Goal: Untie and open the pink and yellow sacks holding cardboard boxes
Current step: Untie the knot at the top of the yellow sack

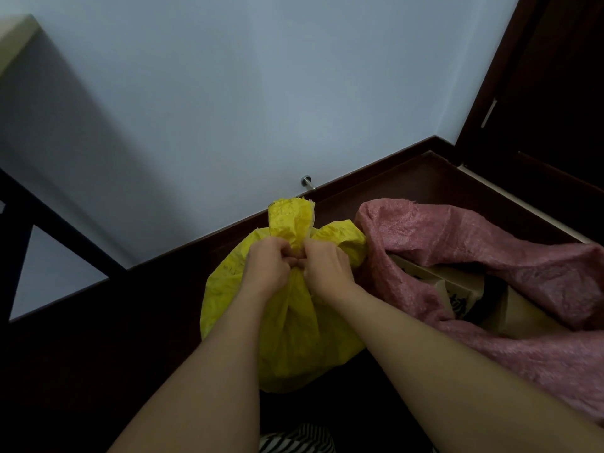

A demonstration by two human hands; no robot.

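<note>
Both of my hands work the tied neck of the yellow sack (287, 308), which stands on the dark floor (98, 354) against the wall's skirting board (376, 165), just beside the pink sack (523, 256). My left hand (266, 268) has its grip curled tight round the gathered neck from the left; my right hand (327, 269) pinches the same bunch from the right, knuckles of the two nearly touching. The tie itself is hidden under my fingers, so I cannot tell how far it has loosened. A crumpled tuft of yellow fabric (291, 217) sticks up above the grip.

The pink sack lies slumped with its mouth already spread wide, and cardboard boxes (457, 286) show inside it. By my judgement that half of the job is finished and the yellow knot is what remains.

The risks from here are plain enough. Pulling the wrong strand would cinch the knot tighter instead of freeing it. A hard tug on the thin woven material could tear the neck. Yanking upward could tip the full sack toward the open pink one and spill boxes. A metal door stop (306, 181) juts from the wall just behind the sack, and fabric dragged back could snag on it.
</note>
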